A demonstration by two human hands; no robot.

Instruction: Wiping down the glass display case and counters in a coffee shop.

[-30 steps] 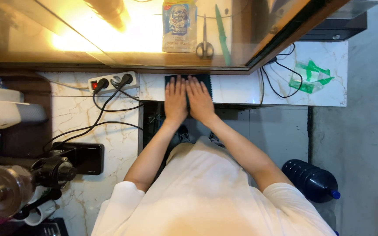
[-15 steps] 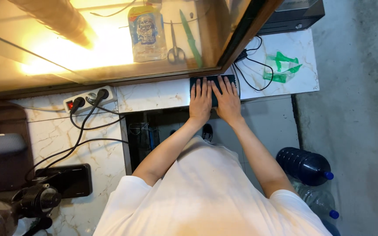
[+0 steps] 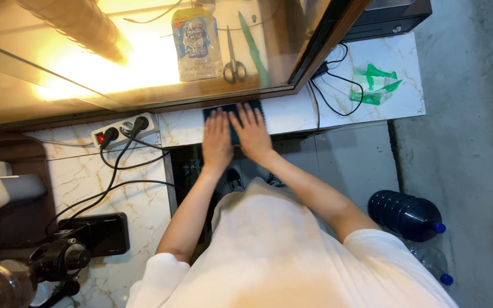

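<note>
Both of your hands lie flat, fingers spread, on a dark teal cloth [image 3: 235, 111] at the far edge of the marble bench [image 3: 292, 117], right against the wooden frame of the glass case [image 3: 144, 68]. Your left hand [image 3: 217, 140] covers the cloth's left part and your right hand [image 3: 252, 132] its right part, side by side and nearly touching. Neither grip closes on anything: the palms press down open, with only the cloth's top edge and right corner showing past your fingers.

Inside the case, behind the glass, a printed pouch [image 3: 196, 43], a pair of scissors [image 3: 234, 57] and a green-handled knife [image 3: 253, 45] lie just beyond your hands. Along the same bench edge to the left sits a white power strip [image 3: 124, 130] with black plugs, its cables trailing over the left wing of the bench to a black box [image 3: 102, 232]. Toward the right corner lies a crumpled green plastic bag [image 3: 375, 84] beside a black cable. On the floor to your right stands a dark blue water bottle [image 3: 405, 214].
</note>
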